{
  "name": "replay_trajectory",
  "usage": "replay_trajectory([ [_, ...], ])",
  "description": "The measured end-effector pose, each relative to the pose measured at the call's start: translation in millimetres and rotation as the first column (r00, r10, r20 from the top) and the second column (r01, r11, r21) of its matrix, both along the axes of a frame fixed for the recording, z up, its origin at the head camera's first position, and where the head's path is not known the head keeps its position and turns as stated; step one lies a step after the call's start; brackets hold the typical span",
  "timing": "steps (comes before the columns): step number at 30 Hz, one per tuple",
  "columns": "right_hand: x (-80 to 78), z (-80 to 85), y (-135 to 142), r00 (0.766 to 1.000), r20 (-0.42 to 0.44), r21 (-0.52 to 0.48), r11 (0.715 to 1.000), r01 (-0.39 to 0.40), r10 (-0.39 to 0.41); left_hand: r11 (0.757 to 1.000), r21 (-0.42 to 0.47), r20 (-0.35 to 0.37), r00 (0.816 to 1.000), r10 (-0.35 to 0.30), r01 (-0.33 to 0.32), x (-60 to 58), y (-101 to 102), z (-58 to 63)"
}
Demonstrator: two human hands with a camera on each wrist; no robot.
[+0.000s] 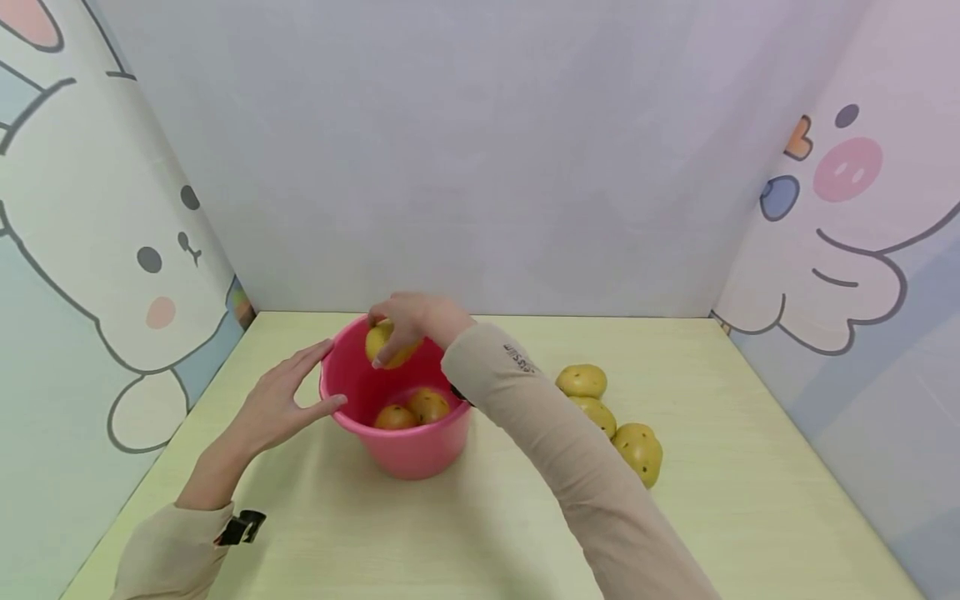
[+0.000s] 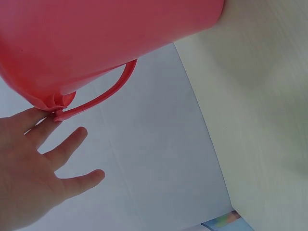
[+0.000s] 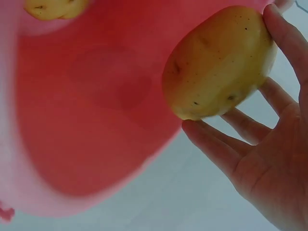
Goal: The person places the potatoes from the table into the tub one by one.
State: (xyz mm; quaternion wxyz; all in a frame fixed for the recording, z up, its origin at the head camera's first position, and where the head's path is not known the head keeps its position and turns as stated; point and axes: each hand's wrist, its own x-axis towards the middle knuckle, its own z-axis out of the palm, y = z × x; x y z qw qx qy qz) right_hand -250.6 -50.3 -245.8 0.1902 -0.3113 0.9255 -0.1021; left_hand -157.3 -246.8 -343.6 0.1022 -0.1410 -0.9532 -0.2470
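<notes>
A pink bucket [image 1: 416,450] with a handle [image 2: 108,91] stands on the table. Inside it lie two yellow-brown potatoes, one on the left [image 1: 395,417] and one on the right [image 1: 429,406]. My right hand [image 1: 420,321] holds another potato [image 3: 219,65] between thumb and fingertips, just within the bucket's mouth at the far side. With fingers spread and mostly straight, my left hand [image 1: 277,406] touches the bucket's left rim. In the left wrist view, its fingertips meet the rim beside the handle's joint.
Three potatoes sit on the table to the right: a far one [image 1: 582,381], a middle one [image 1: 596,414] partly behind my right sleeve, and a near one [image 1: 639,454]. A grey wall [image 1: 480,167] closes the back, and walls with cartoon animals flank the table.
</notes>
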Motion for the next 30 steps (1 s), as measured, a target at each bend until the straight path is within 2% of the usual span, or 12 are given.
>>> replay_trajectory([
  [6,-5.1,0.9,8.1,1.000,-0.028,-0.085,0.996,0.010,-0.013,1.000,0.002,0.000,1.000,0.000,0.000,-0.5,0.6,0.7],
  [11,-10.1,3.5,14.5,0.995,-0.078,-0.081,0.994,-0.071,0.065,1.000,0.005,0.001,1.000,0.004,-0.004,0.1,0.7,0.5],
  [17,-14.7,3.8,28.5,0.987,-0.111,-0.149,0.979,-0.136,0.120,1.000,0.016,0.001,1.000,0.006,-0.006,0.4,1.4,0.6],
  [25,-18.5,-3.2,49.5,0.946,-0.232,-0.222,0.935,-0.278,0.227,1.000,0.018,0.008,1.000,0.009,-0.009,-0.9,1.6,-1.2],
  [30,-16.9,-9.0,63.4,0.918,-0.306,-0.214,0.922,-0.324,0.251,1.000,0.014,0.006,1.000,0.009,-0.009,-1.7,1.5,-2.0],
])
